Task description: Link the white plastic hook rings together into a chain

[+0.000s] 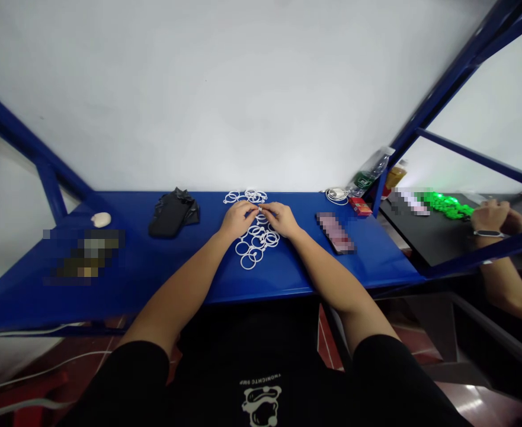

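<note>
My left hand [238, 218] and my right hand [281, 218] meet fingertip to fingertip over the middle of the blue table [198, 270]. Both are closed in a pinch on a small white ring [260, 209], most of which is hidden by the fingers. Several white rings [249, 260], each with a small knob, lie loosely heaped on the table just in front of and below my hands. Beyond my fingers, near the wall, sits a second cluster of white rings [254, 194].
Left of my hands lie a black phone-shaped item [168, 218] on crumpled black plastic and a white rounded object [101, 220]. To the right are a phone [335, 232], a coiled white cable [337, 197], a red box [360, 206] and a plastic bottle [370, 172]. A co-worker's hands [494, 216] are beyond the blue frame.
</note>
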Action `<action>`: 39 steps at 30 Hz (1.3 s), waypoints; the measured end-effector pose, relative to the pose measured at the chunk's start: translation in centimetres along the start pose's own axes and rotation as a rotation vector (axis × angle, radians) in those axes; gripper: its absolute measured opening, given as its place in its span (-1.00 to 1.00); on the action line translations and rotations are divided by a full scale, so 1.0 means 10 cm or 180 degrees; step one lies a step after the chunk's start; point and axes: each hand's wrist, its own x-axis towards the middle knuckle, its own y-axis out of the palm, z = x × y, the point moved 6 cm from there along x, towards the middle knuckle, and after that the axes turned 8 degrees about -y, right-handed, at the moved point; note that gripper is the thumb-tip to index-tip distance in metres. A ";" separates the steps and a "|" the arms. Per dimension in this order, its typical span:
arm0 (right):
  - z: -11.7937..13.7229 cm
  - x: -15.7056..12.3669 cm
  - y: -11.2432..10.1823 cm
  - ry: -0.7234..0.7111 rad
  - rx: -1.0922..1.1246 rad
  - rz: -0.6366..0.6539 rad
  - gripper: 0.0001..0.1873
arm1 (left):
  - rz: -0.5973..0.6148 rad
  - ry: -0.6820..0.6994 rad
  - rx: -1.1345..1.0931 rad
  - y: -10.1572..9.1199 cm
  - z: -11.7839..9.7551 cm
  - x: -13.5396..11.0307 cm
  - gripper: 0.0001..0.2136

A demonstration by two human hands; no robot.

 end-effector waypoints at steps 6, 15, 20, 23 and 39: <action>0.02 0.00 -0.04 0.0095 0.0091 -0.0177 -0.77 | -0.0078 0.0181 -0.0016 -0.02 -0.03 -0.01 -0.85; 0.05 -0.01 -0.07 0.0218 -0.0169 -0.0223 -0.76 | 0.0230 0.0323 -0.0134 0.00 -0.07 -0.01 -0.75; 0.06 -0.02 -0.07 0.0381 -0.0242 -0.0222 -0.73 | 0.0322 0.0287 -0.0058 0.02 -0.08 0.00 -0.74; 0.04 -0.02 -0.07 0.0448 -0.0162 -0.0255 -0.77 | 0.0349 0.0195 0.0001 0.04 -0.09 0.00 -0.73; -0.07 -0.01 -0.08 0.0520 -0.0244 -0.0269 -0.91 | -0.0054 -0.0567 0.0731 0.10 0.60 -0.05 -0.89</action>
